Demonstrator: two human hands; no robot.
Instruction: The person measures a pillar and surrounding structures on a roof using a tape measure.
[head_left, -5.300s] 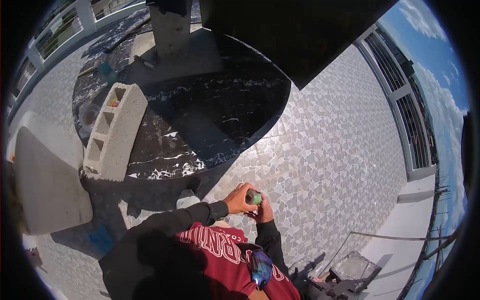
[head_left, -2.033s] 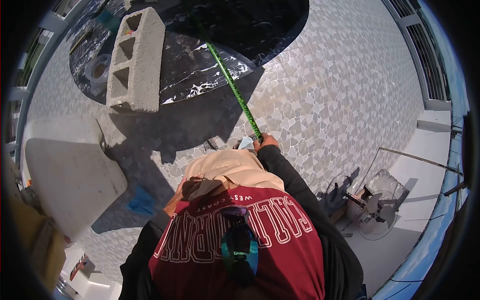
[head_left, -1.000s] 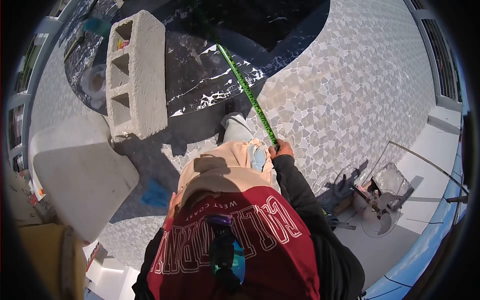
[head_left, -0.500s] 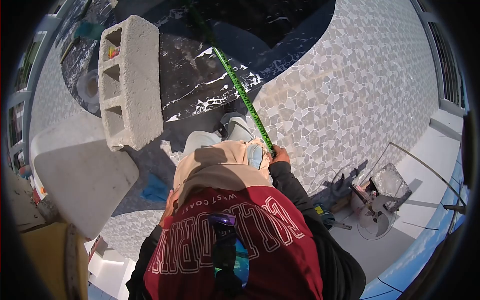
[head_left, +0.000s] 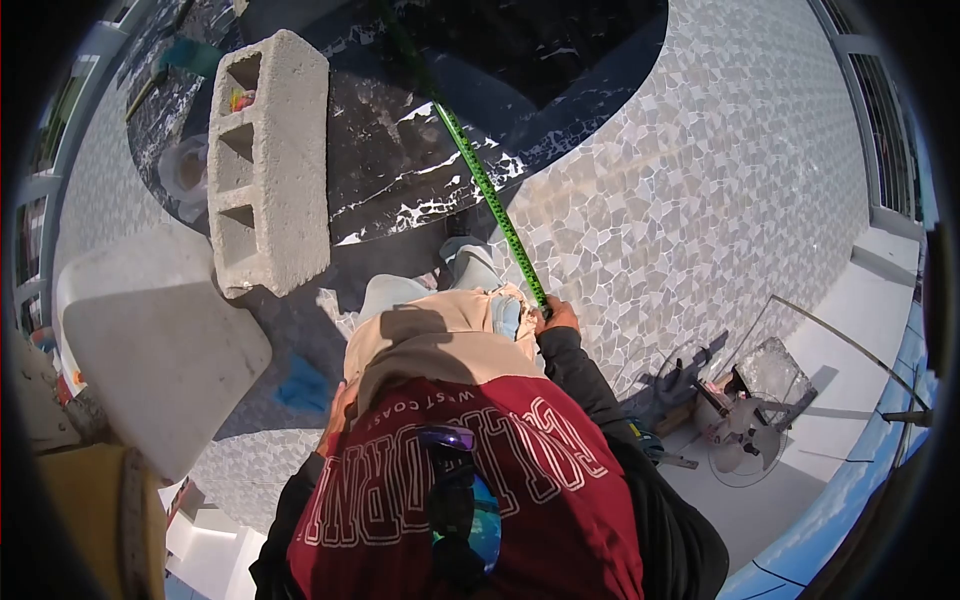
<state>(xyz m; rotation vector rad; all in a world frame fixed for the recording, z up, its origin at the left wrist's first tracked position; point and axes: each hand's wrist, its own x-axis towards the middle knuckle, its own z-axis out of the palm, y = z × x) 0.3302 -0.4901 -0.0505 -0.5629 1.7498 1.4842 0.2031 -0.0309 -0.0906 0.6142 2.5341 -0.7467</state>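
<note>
A green tape measure (head_left: 489, 194) with dark markings runs from my right hand up across the black, white-veined tabletop (head_left: 385, 185). My right hand (head_left: 560, 316) is closed on its near end, beside my right hip. My left hand (head_left: 341, 406) lies along my left hip against the beige trousers (head_left: 440, 335). Its visible fingers look stretched out, partly hidden by the red shirt, and nothing shows in it. Left of the tape, a pale concrete block (head_left: 285, 165) with three hollow openings rests on the tabletop.
A white chair or seat-like panel (head_left: 160, 340) stands at left, with a blue cloth (head_left: 303, 385) on the floor beside it. At right are a fan (head_left: 745, 440) and a power tool (head_left: 655, 447). Stone-patterned flooring (head_left: 700, 180) extends right of the table.
The view has shifted slightly, so the block and tape appear a little farther right. My right hand keeps its grip on the tape measure, and my left hand stays at my hip.
</note>
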